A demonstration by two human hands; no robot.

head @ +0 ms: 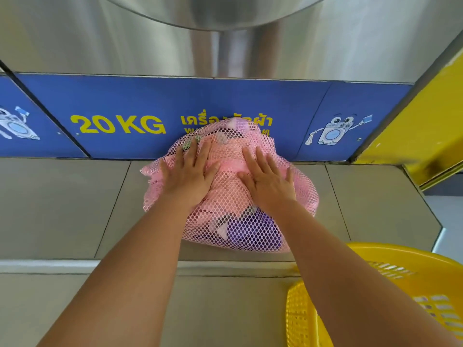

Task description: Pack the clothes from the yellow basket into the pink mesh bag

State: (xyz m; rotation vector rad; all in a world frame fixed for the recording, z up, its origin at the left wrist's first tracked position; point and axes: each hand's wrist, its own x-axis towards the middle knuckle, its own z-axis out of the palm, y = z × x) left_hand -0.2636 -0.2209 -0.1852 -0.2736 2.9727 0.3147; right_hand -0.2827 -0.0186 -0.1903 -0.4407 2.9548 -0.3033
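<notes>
Yellow basket [400,291] sits nearest you at lower right, what shows of it looks empty, so packing seems done. Beyond it, your left hand [188,171] and right hand [268,179] lie flat, fingers spread, gripping nothing, pressing on the stuffed pink mesh bag [240,221] on the tiled ledge [62,209], against the blue 20 KG panel [117,123].

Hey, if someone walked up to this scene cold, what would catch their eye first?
Probably the stuffed pink mesh bag at centre, on the grey ledge, with the left hand and right hand pressed flat on top of it and a purple garment showing through the mesh. Behind it, a blue panel reads "20 KG" in yellow. At lower right sits the yellow basket.
</notes>
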